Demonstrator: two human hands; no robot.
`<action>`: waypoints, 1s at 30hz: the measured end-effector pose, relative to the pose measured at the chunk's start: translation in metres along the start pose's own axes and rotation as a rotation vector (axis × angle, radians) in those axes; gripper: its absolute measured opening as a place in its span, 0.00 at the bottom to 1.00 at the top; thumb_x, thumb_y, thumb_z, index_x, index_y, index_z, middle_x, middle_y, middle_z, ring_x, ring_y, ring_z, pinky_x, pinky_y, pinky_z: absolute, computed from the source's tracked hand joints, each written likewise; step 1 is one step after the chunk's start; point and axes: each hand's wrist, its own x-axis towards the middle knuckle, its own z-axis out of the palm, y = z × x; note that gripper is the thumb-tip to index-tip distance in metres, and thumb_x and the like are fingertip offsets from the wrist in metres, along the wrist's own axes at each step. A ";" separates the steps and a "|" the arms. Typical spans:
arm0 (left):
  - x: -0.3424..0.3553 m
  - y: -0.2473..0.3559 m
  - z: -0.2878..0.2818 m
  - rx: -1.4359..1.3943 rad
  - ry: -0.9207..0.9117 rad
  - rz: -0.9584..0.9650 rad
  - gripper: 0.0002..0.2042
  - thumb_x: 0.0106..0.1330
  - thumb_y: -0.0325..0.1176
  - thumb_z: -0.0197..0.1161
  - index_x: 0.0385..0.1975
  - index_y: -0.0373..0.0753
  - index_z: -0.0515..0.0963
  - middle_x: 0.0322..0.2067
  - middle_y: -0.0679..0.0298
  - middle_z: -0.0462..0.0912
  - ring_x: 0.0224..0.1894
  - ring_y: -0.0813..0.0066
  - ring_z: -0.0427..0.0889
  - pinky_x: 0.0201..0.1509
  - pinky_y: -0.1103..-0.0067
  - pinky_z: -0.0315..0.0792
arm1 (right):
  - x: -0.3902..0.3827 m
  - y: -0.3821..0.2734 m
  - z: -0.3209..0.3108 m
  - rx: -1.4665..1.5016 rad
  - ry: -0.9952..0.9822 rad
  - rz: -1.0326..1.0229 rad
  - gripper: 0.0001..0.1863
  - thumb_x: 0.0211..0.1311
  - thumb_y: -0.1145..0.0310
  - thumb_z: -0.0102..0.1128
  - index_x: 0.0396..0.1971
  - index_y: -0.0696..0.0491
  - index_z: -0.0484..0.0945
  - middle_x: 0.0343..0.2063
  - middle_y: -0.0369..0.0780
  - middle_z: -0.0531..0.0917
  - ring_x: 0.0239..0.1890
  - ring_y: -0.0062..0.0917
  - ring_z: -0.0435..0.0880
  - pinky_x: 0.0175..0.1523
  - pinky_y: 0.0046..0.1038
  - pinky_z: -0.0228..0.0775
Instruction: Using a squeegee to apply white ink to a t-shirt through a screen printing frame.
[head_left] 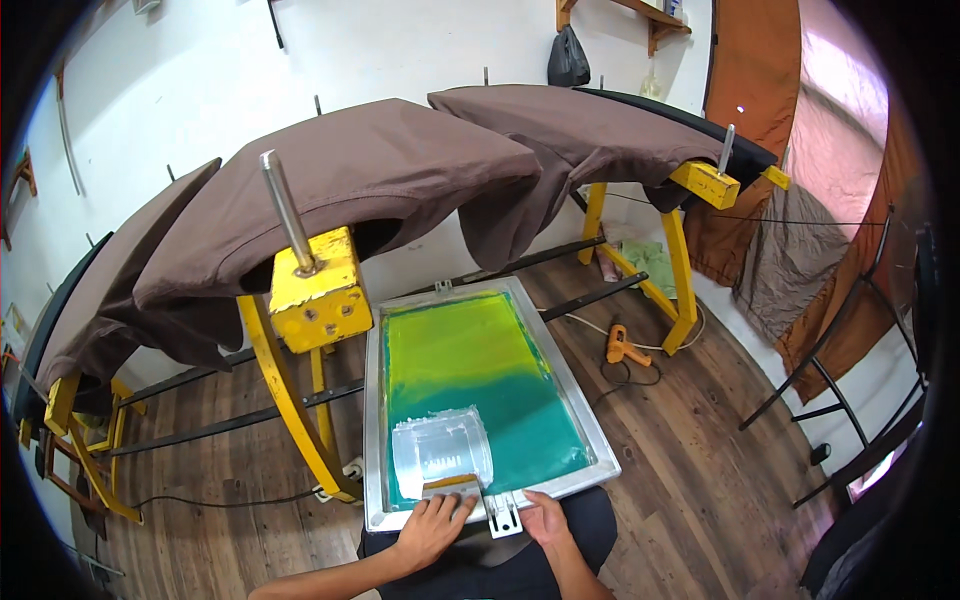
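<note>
A screen-printing frame (600, 455) with a metal rim rests on my lap, its mesh yellow-green at the far end and teal nearer me. White ink (440, 445) covers a patch at the mesh's near left, around a small row of marks. At the near edge of that patch my left hand (435, 528) is closed on a squeegee (452, 486), whose orange-brown strip shows above the fingers. My right hand (546, 520) grips the frame's near rim, thumb on top, just right of a slotted metal bracket (504, 516). Its lower fingers are hidden.
Brown shirts (340, 165) lie stretched over printing boards ahead. A yellow stand with a square block (320, 295) and upright metal rod rises left of the frame. An orange glue gun (625, 345) with its cord lies on the wooden floor at right, near a black metal rack (850, 410).
</note>
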 end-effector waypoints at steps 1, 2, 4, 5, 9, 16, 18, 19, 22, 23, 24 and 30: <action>0.002 0.004 -0.006 -0.030 0.027 0.006 0.26 0.59 0.31 0.55 0.60 0.39 0.68 0.46 0.60 0.75 0.43 0.66 0.75 0.42 0.75 0.70 | -0.014 -0.006 0.005 -0.008 0.024 0.000 0.22 0.59 0.74 0.59 0.54 0.61 0.71 0.48 0.46 0.81 0.52 0.37 0.80 0.60 0.41 0.69; 0.004 0.008 -0.009 -0.061 0.052 0.010 0.24 0.58 0.31 0.55 0.58 0.39 0.69 0.45 0.60 0.75 0.42 0.67 0.76 0.42 0.76 0.70 | -0.027 -0.011 0.008 0.006 0.030 -0.039 0.23 0.59 0.74 0.58 0.55 0.60 0.70 0.49 0.46 0.81 0.52 0.37 0.80 0.60 0.41 0.70; 0.004 0.019 -0.030 -0.074 0.039 0.033 0.22 0.58 0.32 0.56 0.55 0.38 0.71 0.44 0.61 0.76 0.42 0.67 0.76 0.42 0.76 0.71 | -0.062 -0.026 0.027 0.023 0.098 -0.028 0.24 0.58 0.74 0.58 0.56 0.62 0.69 0.49 0.46 0.81 0.51 0.38 0.81 0.58 0.40 0.72; 0.003 0.025 -0.045 -0.152 -0.002 0.020 0.22 0.58 0.32 0.56 0.55 0.38 0.71 0.45 0.61 0.76 0.42 0.67 0.76 0.42 0.75 0.72 | -0.082 -0.026 0.022 0.004 0.144 -0.026 0.25 0.59 0.73 0.58 0.57 0.62 0.68 0.51 0.47 0.79 0.53 0.40 0.79 0.59 0.43 0.70; -0.006 0.048 -0.130 -0.420 -0.205 -0.017 0.25 0.54 0.30 0.61 0.56 0.40 0.71 0.48 0.59 0.76 0.48 0.60 0.78 0.49 0.69 0.74 | -0.179 -0.052 0.086 0.034 0.160 -0.049 0.29 0.59 0.73 0.55 0.61 0.58 0.62 0.56 0.48 0.75 0.56 0.42 0.77 0.61 0.50 0.68; 0.008 0.085 -0.319 -1.099 -0.264 0.000 0.18 0.54 0.24 0.57 0.48 0.37 0.71 0.45 0.49 0.74 0.48 0.45 0.76 0.48 0.59 0.73 | -0.377 -0.121 0.240 -0.955 0.641 -0.199 0.18 0.68 0.66 0.52 0.53 0.59 0.72 0.25 0.40 0.79 0.23 0.24 0.77 0.27 0.30 0.70; 0.017 0.084 -0.365 -1.019 -0.484 0.043 0.20 0.53 0.27 0.63 0.48 0.37 0.70 0.45 0.48 0.74 0.49 0.44 0.75 0.49 0.58 0.72 | -0.401 -0.148 0.253 -0.130 0.757 0.078 0.18 0.66 0.62 0.55 0.48 0.60 0.75 0.22 0.41 0.78 0.20 0.28 0.76 0.24 0.31 0.70; 0.013 0.086 -0.373 -1.004 -0.466 0.102 0.22 0.52 0.28 0.64 0.49 0.37 0.70 0.46 0.48 0.73 0.50 0.44 0.75 0.50 0.58 0.72 | -0.403 -0.159 0.304 -0.107 0.805 -0.124 0.19 0.63 0.58 0.58 0.43 0.60 0.77 0.20 0.42 0.76 0.19 0.31 0.75 0.24 0.32 0.69; 0.002 0.090 -0.399 -1.074 -0.369 0.202 0.24 0.51 0.29 0.67 0.51 0.38 0.71 0.47 0.50 0.73 0.50 0.45 0.74 0.51 0.60 0.71 | -0.442 -0.178 0.366 -0.122 0.738 -0.212 0.18 0.64 0.58 0.57 0.42 0.59 0.79 0.19 0.38 0.74 0.18 0.27 0.72 0.24 0.32 0.69; 0.001 0.092 -0.407 -1.097 -0.296 0.263 0.24 0.51 0.30 0.67 0.51 0.39 0.71 0.47 0.51 0.74 0.50 0.45 0.74 0.52 0.60 0.71 | -0.453 -0.184 0.382 -0.136 0.740 -0.220 0.18 0.64 0.58 0.57 0.42 0.59 0.79 0.19 0.38 0.74 0.18 0.27 0.72 0.24 0.32 0.69; 0.002 0.095 -0.417 -1.087 -0.289 0.288 0.24 0.51 0.31 0.67 0.50 0.39 0.72 0.46 0.52 0.74 0.50 0.47 0.74 0.53 0.61 0.70 | -0.457 -0.190 0.401 -0.456 0.836 -0.173 0.17 0.65 0.60 0.56 0.44 0.58 0.79 0.18 0.38 0.74 0.17 0.27 0.72 0.24 0.33 0.67; 0.012 0.109 -0.448 -1.140 -0.101 0.424 0.27 0.53 0.37 0.70 0.53 0.41 0.71 0.47 0.53 0.74 0.49 0.49 0.75 0.52 0.62 0.70 | -0.494 -0.212 0.469 -2.010 0.852 -0.514 0.19 0.50 0.80 0.60 0.46 0.57 0.79 0.34 0.44 0.81 0.36 0.38 0.77 0.39 0.39 0.69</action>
